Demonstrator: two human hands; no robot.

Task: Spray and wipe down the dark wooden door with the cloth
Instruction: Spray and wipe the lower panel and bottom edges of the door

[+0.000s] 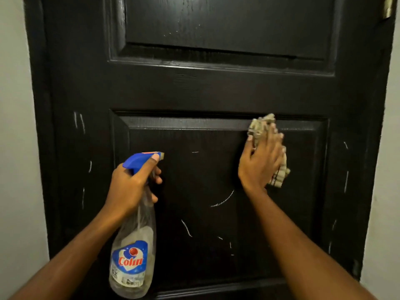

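Head view is showing the door [194,94] filling the frame, with wiping under way and, by my judgement, far from finished. The right hand [259,163] is lying flat, fingers straight and close together, pressing the cloth [262,124] against the upper right corner of the lower panel [194,180], right of centre in the frame. The left hand [129,187] is curling round the neck of the bottle [134,245] at lower left, forefinger lying along the blue spray head, nozzle pointing at the door.

White marks [223,201] are showing across the lower panel and down both side rails, so most of that surface is looking unwiped. Pale specks and streaks are dotting the upper panel [227,22]; whether they are spray droplets or dirt I cannot tell. Wet sheen from spraying is not showing clearly anywhere on the dark wood.

Much of the cloth is hiding under the right hand, with only its top and a lower corner peeking out. Frame edges are cutting off the door's top and bottom, and no handle is appearing. How much liquid the bottle is holding is hard to make out, and the trigger is sitting out of sight behind the fingers.
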